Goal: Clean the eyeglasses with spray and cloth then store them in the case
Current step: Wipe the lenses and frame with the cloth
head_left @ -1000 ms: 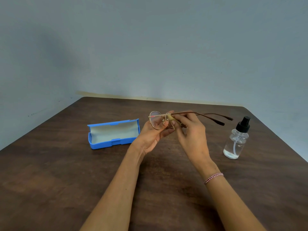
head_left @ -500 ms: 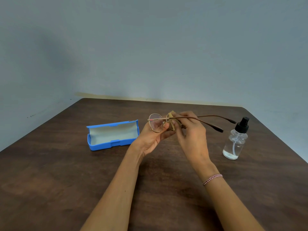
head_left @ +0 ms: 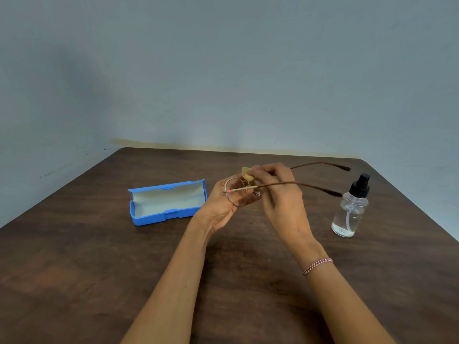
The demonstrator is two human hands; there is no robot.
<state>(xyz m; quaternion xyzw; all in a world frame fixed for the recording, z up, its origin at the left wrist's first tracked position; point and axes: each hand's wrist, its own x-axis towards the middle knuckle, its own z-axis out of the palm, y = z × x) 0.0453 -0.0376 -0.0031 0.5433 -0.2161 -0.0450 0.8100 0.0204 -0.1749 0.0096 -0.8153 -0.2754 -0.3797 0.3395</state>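
Observation:
Thin brown-framed eyeglasses (head_left: 278, 186) with round lenses are held up above the middle of the table, their arms unfolded and pointing right. My left hand (head_left: 223, 207) grips the frame at the near lens. My right hand (head_left: 280, 194) pinches a small yellow cloth (head_left: 247, 175) against the other lens, which its fingers mostly hide. An open blue case (head_left: 166, 203) with a pale lining lies on the table to the left. A clear spray bottle (head_left: 350, 209) with a black pump stands to the right.
The dark wooden table (head_left: 87, 269) meets a grey wall at its far edge and left side. Its right edge runs diagonally past the bottle. A beaded bracelet (head_left: 317, 265) sits on my right wrist.
The glasses have tilted a little, so the near arm now crosses lower in front of my right hand. My right fingers and the cloth have shifted on the lens. Case and bottle stay put.

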